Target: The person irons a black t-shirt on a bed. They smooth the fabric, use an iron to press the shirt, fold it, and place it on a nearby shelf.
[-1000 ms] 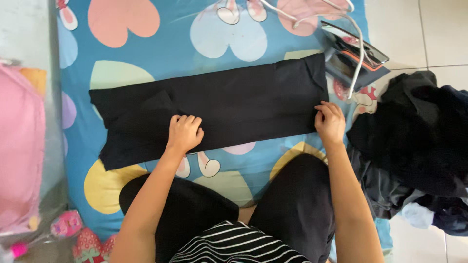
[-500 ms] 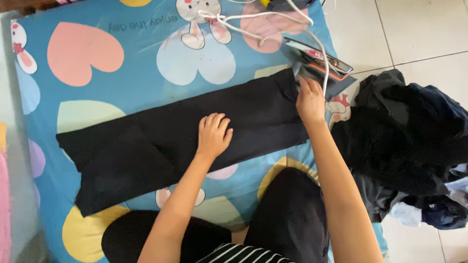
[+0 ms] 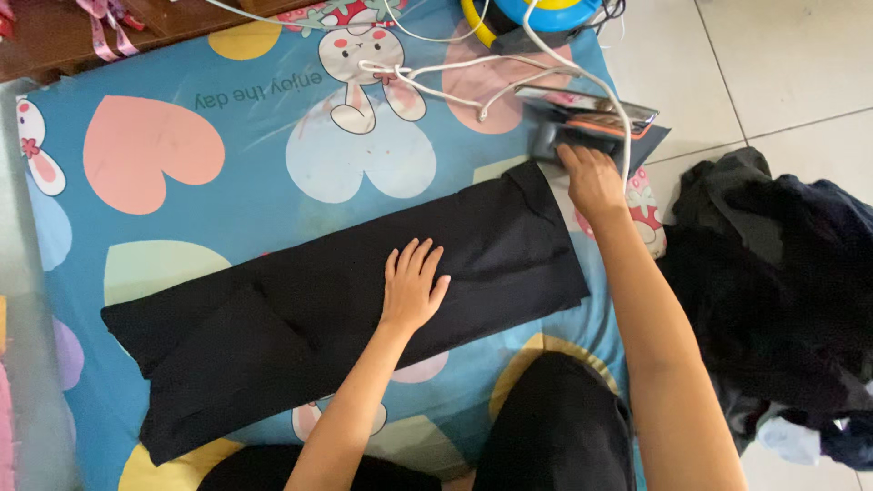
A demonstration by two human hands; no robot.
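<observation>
Since half a second ago the right hand [image 3: 591, 177] has left the black trousers' [image 3: 346, 300] end and now reaches the handle of the clothes iron [image 3: 591, 123]; whether its fingers have closed around it cannot be told. The left hand [image 3: 411, 286] has opened from curled to flat, fingers spread, pressing mid-garment. The trousers lie stretched across the heart-patterned blue mat [image 3: 182, 209], their right end just below the iron.

A blue heart-print mat [image 3: 182, 227] carries folded black trousers [image 3: 346, 300], an iron [image 3: 591, 123] and its white cord [image 3: 436, 77].
</observation>
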